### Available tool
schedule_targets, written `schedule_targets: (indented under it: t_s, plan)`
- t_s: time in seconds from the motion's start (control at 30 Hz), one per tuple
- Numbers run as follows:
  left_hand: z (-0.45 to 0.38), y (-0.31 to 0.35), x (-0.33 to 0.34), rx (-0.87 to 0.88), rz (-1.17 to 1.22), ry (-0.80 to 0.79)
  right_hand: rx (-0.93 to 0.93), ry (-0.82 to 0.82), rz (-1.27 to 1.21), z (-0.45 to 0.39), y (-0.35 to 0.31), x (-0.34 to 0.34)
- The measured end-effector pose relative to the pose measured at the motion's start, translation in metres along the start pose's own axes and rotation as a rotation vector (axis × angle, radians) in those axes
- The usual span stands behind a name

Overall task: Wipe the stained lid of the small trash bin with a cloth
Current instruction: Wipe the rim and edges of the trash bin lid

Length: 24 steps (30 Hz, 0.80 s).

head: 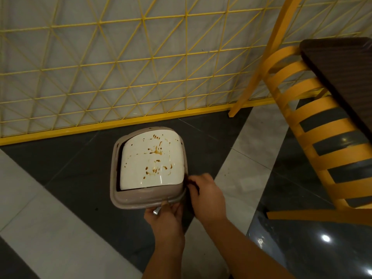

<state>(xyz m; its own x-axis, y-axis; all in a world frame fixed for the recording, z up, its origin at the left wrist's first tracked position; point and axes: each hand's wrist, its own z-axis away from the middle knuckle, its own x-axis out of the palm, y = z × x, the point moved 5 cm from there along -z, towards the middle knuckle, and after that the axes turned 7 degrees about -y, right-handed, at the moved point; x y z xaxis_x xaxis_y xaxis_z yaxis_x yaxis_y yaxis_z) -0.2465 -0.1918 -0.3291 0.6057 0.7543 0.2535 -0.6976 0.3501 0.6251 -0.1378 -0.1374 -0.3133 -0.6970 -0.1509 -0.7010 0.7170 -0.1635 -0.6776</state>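
A small trash bin (124, 202) with a beige rim stands on the floor near the yellow fence. Its white swing lid (141, 170) carries several brown stains and streaks. My left hand (165, 220) pinches the rim at the near right corner, and a small metal piece shows beside its fingers. My right hand (208, 196) is curled around the rim's right near edge. Something dark sits under its fingers; I cannot tell what it is. No cloth is clearly in view.
A yellow wire-mesh fence (141, 77) with a solid base rail runs behind the bin. An orange slatted chair (314, 137) and a dark table edge (338, 73) stand at the right. The floor has dark and pale tiles.
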Motion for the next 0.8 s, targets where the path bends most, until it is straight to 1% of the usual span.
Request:
schedule_targets:
  t_s: [0.13, 0.2, 0.27, 0.33, 0.4, 0.43, 0.47, 0.53, 0.57, 0.6, 0.67, 0.73, 0.8]
  plan:
    - [-0.002, -0.003, -0.001, -0.018, -0.014, 0.013, 0.071, -0.009, 0.098, -0.034, -0.013, -0.008]
    - [-0.003, -0.004, -0.002, -0.011, -0.019, 0.007, 0.051, -0.007, 0.092, -0.026, -0.012, -0.005]
    - [-0.004, -0.002, -0.002, -0.005, -0.014, 0.001, -0.014, 0.000, 0.057, -0.004, -0.004, 0.000]
    - [-0.003, 0.001, -0.003, -0.021, -0.003, 0.008, -0.046, -0.057, 0.055, 0.016, 0.009, 0.008]
    - [-0.001, 0.004, -0.003, -0.038, -0.025, 0.005, -0.009, -0.140, 0.066, 0.028, 0.020, 0.014]
    - [-0.001, 0.004, -0.007, -0.039, -0.049, 0.012, 0.034, -0.140, 0.029, 0.032, 0.025, 0.014]
    - [0.000, 0.005, -0.010, -0.041, -0.067, 0.028, 0.096, -0.094, -0.046, 0.034, 0.028, 0.009]
    - [0.001, 0.007, -0.019, -0.055, -0.095, 0.064, 0.233, 0.071, -0.235, 0.037, 0.034, -0.006]
    - [0.001, 0.009, -0.024, -0.060, -0.119, 0.088, 0.271, 0.123, -0.309, 0.038, 0.033, -0.012]
    - [0.001, 0.013, -0.030, -0.057, -0.165, 0.125, 0.284, 0.136, -0.349, 0.037, 0.029, -0.015]
    - [0.006, 0.031, -0.038, 0.018, -0.307, 0.239, 0.252, 0.122, -0.373, 0.036, 0.018, -0.018]
    - [0.021, 0.058, -0.037, 0.193, -0.472, 0.328, 0.223, 0.122, -0.385, 0.035, 0.008, -0.020]
    - [0.039, 0.080, -0.028, 0.381, -0.646, 0.287, 0.216, 0.136, -0.404, 0.036, 0.004, -0.020]
